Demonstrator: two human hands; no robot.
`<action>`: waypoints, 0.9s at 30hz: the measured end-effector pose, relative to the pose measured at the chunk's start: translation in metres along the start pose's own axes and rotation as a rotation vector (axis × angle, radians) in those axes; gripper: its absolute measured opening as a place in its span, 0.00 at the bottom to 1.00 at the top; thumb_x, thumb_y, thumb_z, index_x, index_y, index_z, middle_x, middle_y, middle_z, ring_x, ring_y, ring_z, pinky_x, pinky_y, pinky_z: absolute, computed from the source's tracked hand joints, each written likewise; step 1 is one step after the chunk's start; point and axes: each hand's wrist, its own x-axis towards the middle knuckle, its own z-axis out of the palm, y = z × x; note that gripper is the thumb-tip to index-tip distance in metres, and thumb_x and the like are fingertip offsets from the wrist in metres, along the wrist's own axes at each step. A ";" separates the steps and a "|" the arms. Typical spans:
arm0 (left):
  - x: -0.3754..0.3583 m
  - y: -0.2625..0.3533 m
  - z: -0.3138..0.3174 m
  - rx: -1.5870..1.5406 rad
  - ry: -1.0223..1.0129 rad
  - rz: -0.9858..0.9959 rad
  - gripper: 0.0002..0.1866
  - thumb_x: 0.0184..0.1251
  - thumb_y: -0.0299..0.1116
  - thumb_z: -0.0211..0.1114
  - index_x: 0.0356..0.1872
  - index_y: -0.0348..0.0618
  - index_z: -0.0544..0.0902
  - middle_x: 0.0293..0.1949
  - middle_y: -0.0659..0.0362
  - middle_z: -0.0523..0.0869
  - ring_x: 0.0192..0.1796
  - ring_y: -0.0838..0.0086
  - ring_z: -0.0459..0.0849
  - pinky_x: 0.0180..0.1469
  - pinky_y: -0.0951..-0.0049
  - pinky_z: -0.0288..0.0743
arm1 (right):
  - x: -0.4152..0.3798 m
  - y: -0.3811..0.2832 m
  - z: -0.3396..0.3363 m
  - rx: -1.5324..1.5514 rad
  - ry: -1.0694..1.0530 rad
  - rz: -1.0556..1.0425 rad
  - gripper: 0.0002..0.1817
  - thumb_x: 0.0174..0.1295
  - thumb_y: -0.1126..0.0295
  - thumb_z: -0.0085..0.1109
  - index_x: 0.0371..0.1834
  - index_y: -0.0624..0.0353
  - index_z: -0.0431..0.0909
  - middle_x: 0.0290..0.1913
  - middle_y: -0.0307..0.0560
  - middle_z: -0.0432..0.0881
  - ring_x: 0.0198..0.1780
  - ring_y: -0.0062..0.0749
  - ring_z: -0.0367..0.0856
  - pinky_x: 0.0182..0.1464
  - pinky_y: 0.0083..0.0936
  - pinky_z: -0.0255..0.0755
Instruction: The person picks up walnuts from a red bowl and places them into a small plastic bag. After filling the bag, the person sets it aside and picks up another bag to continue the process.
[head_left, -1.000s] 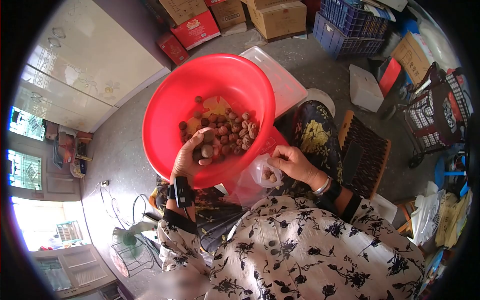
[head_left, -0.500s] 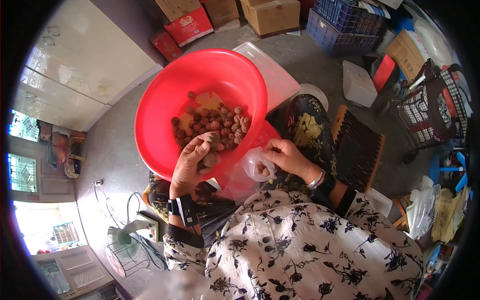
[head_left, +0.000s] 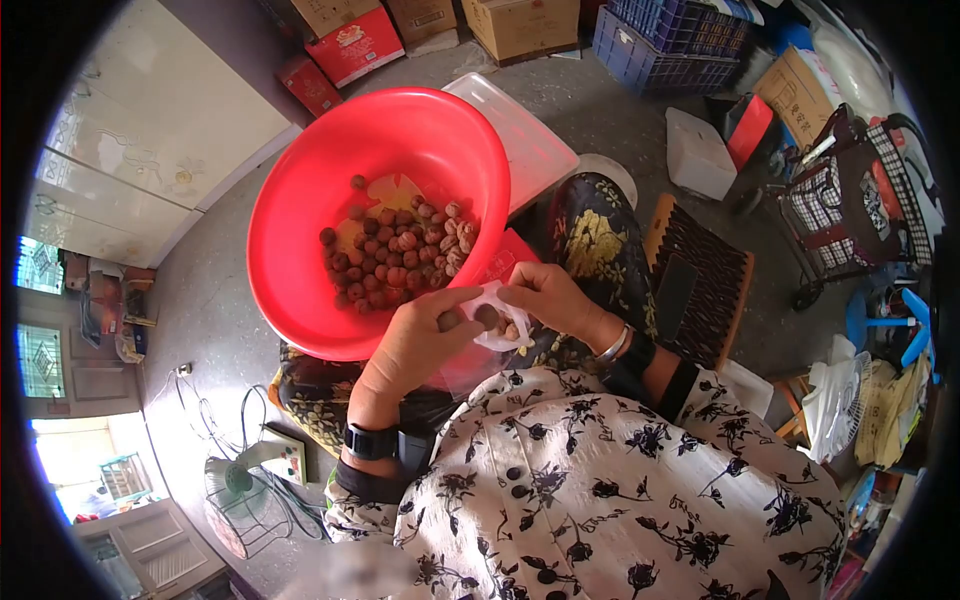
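Note:
A large red basin [head_left: 290,190] holds many brown, wrinkled walnuts [head_left: 408,242] gathered at its lower right side. My right hand [head_left: 556,300] pinches the rim of a thin, clear plastic bag [head_left: 492,338], which has several nuts inside. At the bag's mouth is my left hand [head_left: 420,340], its fingers curled round walnuts. One walnut [head_left: 448,320] shows between the fingers, and a darker one [head_left: 486,317] lies at the bag's opening. Both hands are just below the basin's near rim, above my lap.
A white plastic lid or tray [head_left: 520,140] lies beyond the basin. To the right are a woven-top stool [head_left: 700,290] with a phone on it and a wheeled cart [head_left: 840,200]. Cardboard boxes [head_left: 520,25] and blue crates [head_left: 665,60] line the back. A fan [head_left: 240,490] stands lower left.
My left hand has moved right and down, from over the basin's near rim to the bag's mouth, carrying walnuts. My right hand still holds the bag. The whole view has shifted slightly.

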 end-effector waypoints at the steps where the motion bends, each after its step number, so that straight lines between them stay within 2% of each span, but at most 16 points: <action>1: 0.000 0.002 0.002 0.058 -0.019 0.002 0.22 0.68 0.21 0.68 0.64 0.37 0.81 0.25 0.70 0.77 0.27 0.88 0.73 0.27 0.83 0.67 | 0.001 0.003 -0.001 0.000 0.000 0.000 0.13 0.72 0.64 0.65 0.31 0.57 0.75 0.26 0.28 0.75 0.26 0.09 0.68 0.27 0.14 0.64; 2: 0.000 -0.001 0.005 0.037 0.008 0.009 0.16 0.68 0.26 0.68 0.56 0.37 0.85 0.23 0.73 0.64 0.27 0.88 0.62 0.30 0.83 0.63 | 0.003 0.008 -0.001 -0.015 0.010 -0.003 0.13 0.72 0.64 0.65 0.31 0.57 0.75 0.25 0.28 0.74 0.26 0.09 0.68 0.27 0.15 0.64; 3: 0.001 -0.004 0.006 0.037 0.008 0.009 0.16 0.68 0.26 0.68 0.56 0.37 0.85 0.23 0.73 0.64 0.27 0.88 0.62 0.30 0.83 0.63 | 0.003 0.010 -0.001 -0.029 0.020 -0.007 0.13 0.71 0.64 0.66 0.32 0.57 0.76 0.25 0.28 0.74 0.26 0.09 0.68 0.27 0.15 0.64; 5: 0.002 -0.008 0.007 -0.029 0.041 0.024 0.12 0.70 0.27 0.67 0.52 0.36 0.86 0.23 0.72 0.72 0.27 0.88 0.68 0.30 0.84 0.66 | 0.004 0.012 -0.001 -0.053 0.028 -0.006 0.13 0.71 0.64 0.66 0.32 0.57 0.76 0.25 0.28 0.74 0.26 0.09 0.69 0.27 0.15 0.64; 6: 0.001 -0.006 0.007 -0.029 0.041 0.025 0.12 0.70 0.27 0.67 0.52 0.36 0.86 0.23 0.72 0.72 0.27 0.88 0.68 0.30 0.84 0.66 | 0.004 0.012 -0.001 -0.076 0.036 -0.004 0.13 0.71 0.64 0.66 0.32 0.57 0.76 0.25 0.28 0.74 0.26 0.09 0.69 0.27 0.15 0.64; 8: -0.002 0.000 0.006 -0.238 0.036 -0.121 0.09 0.73 0.29 0.66 0.49 0.36 0.84 0.27 0.67 0.81 0.28 0.85 0.76 0.32 0.82 0.73 | 0.004 0.011 -0.002 -0.093 0.036 -0.010 0.13 0.71 0.64 0.66 0.31 0.57 0.76 0.25 0.28 0.74 0.26 0.09 0.69 0.27 0.15 0.64; 9: -0.003 -0.003 0.005 -0.237 0.036 -0.121 0.09 0.73 0.29 0.66 0.49 0.36 0.84 0.27 0.67 0.81 0.28 0.85 0.76 0.32 0.82 0.73 | 0.004 0.010 -0.003 -0.109 0.036 -0.015 0.12 0.71 0.65 0.66 0.31 0.57 0.76 0.25 0.28 0.74 0.26 0.09 0.69 0.27 0.15 0.65; 11: -0.006 -0.011 0.002 -0.399 0.007 -0.093 0.10 0.76 0.30 0.64 0.51 0.36 0.82 0.38 0.58 0.88 0.38 0.78 0.86 0.37 0.77 0.82 | 0.004 0.012 -0.003 -0.094 0.037 -0.021 0.12 0.71 0.65 0.66 0.31 0.57 0.76 0.25 0.28 0.74 0.26 0.09 0.69 0.27 0.15 0.65; 12: -0.008 -0.012 0.005 -0.399 0.009 -0.092 0.10 0.76 0.30 0.64 0.51 0.36 0.82 0.38 0.58 0.88 0.38 0.78 0.86 0.37 0.77 0.82 | 0.004 0.011 -0.003 -0.079 0.038 -0.026 0.12 0.71 0.65 0.66 0.31 0.57 0.76 0.25 0.28 0.74 0.26 0.10 0.69 0.27 0.16 0.64; 14: -0.012 -0.012 0.010 -0.698 0.018 -0.075 0.14 0.75 0.34 0.65 0.54 0.35 0.80 0.43 0.54 0.87 0.47 0.70 0.88 0.41 0.76 0.81 | 0.004 0.008 -0.002 -0.072 0.035 -0.019 0.12 0.71 0.65 0.66 0.31 0.57 0.77 0.25 0.29 0.74 0.26 0.10 0.69 0.27 0.16 0.64; 15: -0.014 -0.013 0.009 -0.698 0.019 -0.075 0.14 0.75 0.34 0.65 0.54 0.35 0.80 0.43 0.54 0.87 0.47 0.70 0.88 0.41 0.76 0.81 | 0.003 0.007 -0.002 -0.066 0.034 -0.011 0.12 0.71 0.65 0.66 0.31 0.58 0.77 0.25 0.29 0.74 0.26 0.10 0.69 0.27 0.16 0.64; 17: -0.018 -0.013 0.006 -0.832 -0.066 -0.061 0.19 0.72 0.31 0.67 0.59 0.34 0.78 0.53 0.49 0.85 0.58 0.63 0.86 0.51 0.72 0.84 | 0.003 0.006 -0.002 -0.070 0.032 -0.012 0.12 0.71 0.65 0.66 0.32 0.58 0.77 0.25 0.29 0.74 0.26 0.10 0.69 0.27 0.16 0.64; 23: -0.016 -0.030 0.006 -1.044 -0.134 0.051 0.30 0.62 0.27 0.72 0.66 0.32 0.74 0.57 0.44 0.84 0.64 0.58 0.83 0.53 0.75 0.86 | 0.004 0.007 -0.002 -0.068 0.035 -0.004 0.12 0.70 0.64 0.66 0.32 0.58 0.78 0.25 0.29 0.75 0.26 0.10 0.71 0.28 0.15 0.66; 27: -0.020 -0.028 0.007 -1.046 -0.077 0.008 0.31 0.63 0.28 0.72 0.66 0.31 0.73 0.58 0.42 0.83 0.64 0.57 0.83 0.50 0.77 0.87 | 0.003 0.006 -0.003 -0.073 0.036 0.019 0.12 0.70 0.63 0.66 0.32 0.58 0.78 0.26 0.30 0.76 0.27 0.11 0.72 0.28 0.15 0.67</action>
